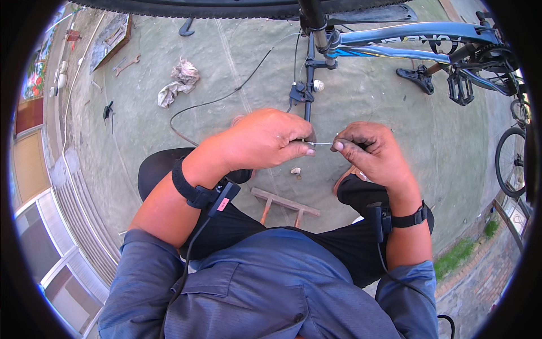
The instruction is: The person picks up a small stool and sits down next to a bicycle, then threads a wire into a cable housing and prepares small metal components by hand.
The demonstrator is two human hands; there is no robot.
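A short stretch of thin silvery cable (323, 143) runs level between my two hands. My left hand (276, 138) pinches it between thumb and fingers; a small dark part shows at the fingertips, too hidden to name. On the other side my right hand (367, 148) grips the cable with thumb and curled fingers. Beyond them, the handlebar (309, 85) of a blue bicycle (395, 37) carries a black brake lever (297, 93) and a white-topped bell (318, 85). A black cable housing (212, 101) loops over the ground and passes behind my left forearm.
On the green ground cover lie a crumpled rag (179, 82), a wrench (128, 65), a small black-handled tool (108, 111) and a metal tray (112, 40). A low wooden stool (285, 201) stands between my legs. Another bicycle's wheel (511, 162) shows at right.
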